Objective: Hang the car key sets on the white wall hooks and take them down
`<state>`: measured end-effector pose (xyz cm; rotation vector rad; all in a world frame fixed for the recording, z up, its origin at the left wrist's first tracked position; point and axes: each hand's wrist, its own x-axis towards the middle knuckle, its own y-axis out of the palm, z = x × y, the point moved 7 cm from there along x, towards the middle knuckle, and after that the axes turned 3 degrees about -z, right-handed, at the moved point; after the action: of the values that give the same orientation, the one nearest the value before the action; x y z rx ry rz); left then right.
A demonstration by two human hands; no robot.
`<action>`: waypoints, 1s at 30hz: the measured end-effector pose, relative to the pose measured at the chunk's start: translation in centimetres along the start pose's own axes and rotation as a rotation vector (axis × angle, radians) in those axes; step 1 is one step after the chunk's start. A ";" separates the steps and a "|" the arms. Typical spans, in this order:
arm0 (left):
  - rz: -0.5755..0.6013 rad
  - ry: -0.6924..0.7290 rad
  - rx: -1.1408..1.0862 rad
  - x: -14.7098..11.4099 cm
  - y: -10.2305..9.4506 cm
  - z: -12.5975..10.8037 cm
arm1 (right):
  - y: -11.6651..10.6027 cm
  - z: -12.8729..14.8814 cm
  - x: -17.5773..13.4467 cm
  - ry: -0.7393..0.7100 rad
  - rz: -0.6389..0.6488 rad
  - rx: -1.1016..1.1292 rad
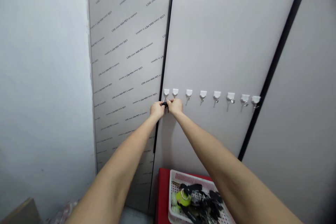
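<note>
My left hand (156, 109) and my right hand (175, 105) meet at the leftmost white hook (166, 93) on the cabinet door. Between their fingertips is a small bunch of keys (166, 104) with a dark part and a metal ring, right below that hook. Both hands are closed on it, fingers pinched. Whether the ring sits on the hook, I cannot tell. A second white hook (175, 93) is just above my right hand, and several more continue to the right in a row.
Below the hooks a white plastic basket (181, 175) stands on a red box (163, 196); it holds dark items, keys and a yellow-green piece. Long black handles (273, 73) edge the door. A printed-film panel (123, 77) and a pale wall (44, 77) are on the left.
</note>
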<state>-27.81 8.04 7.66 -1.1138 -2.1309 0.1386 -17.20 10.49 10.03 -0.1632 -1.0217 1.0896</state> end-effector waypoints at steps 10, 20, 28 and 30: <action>0.075 0.007 0.085 -0.8 1.2 1.6 | -0.7 -2.6 -3.0 -0.157 0.121 -0.017; 0.145 -0.072 -0.134 -6.5 3.0 5.9 | -0.4 -21.1 -19.2 -0.054 0.800 -0.154; 0.614 0.012 0.030 -19.8 10.9 7.7 | 1.2 -21.5 -20.5 -0.166 0.760 -0.337; 0.699 0.052 0.160 -22.3 12.8 7.5 | 2.2 -21.4 -20.4 -0.124 0.791 -0.426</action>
<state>-15.77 0.90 -15.10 -1.6915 -1.5694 0.5804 -4.20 2.91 -15.47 -0.9126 -1.3364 1.5833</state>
